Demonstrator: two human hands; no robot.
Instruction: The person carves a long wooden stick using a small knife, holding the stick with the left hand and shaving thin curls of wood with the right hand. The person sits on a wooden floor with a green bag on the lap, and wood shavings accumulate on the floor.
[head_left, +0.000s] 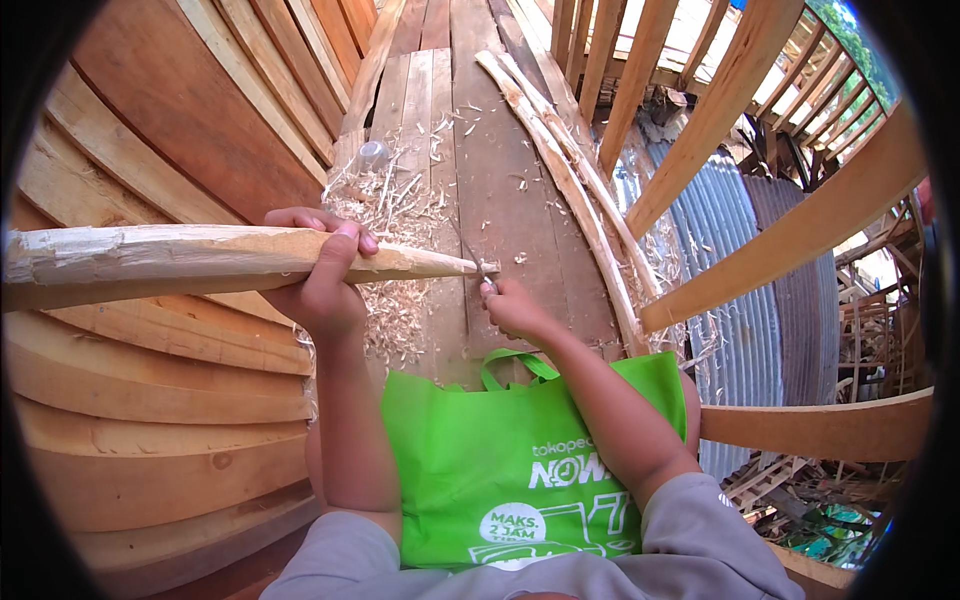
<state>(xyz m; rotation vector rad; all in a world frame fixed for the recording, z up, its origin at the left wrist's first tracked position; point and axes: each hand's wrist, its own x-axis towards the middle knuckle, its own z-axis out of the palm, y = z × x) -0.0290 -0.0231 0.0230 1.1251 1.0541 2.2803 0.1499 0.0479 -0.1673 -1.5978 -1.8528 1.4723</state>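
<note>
one stake, one blade, one green bag

the left hand (322, 270) wraps around a long wooden stake (200, 258), fingers curled over its top and thumb beneath, holding it level across the left half of the view. the stake tapers to a pale, freshly cut point just left of the right hand (512, 305). the right hand is closed in a fist around a small cutting tool (484, 270); only a thin dark bit of it shows above the knuckles, touching the stake's tip, and its kind cannot be told.

one bright green bag (480, 460) lies on the person's lap, between the two forearms. it is soft and squarish, with one looped handle showing at its top edge and white printed lettering and a round white badge low on its front.

pale wood shavings (395, 215) are scattered over the plank floor (500, 170) beneath the hands. one clear plastic bottle (372, 154) lies among them farther up. two thin curved strips of wood (560, 160) lie together along the planks to the right. corrugated metal sheets (740, 300) show through the curved timber ribs (780, 255) on the right.
</note>
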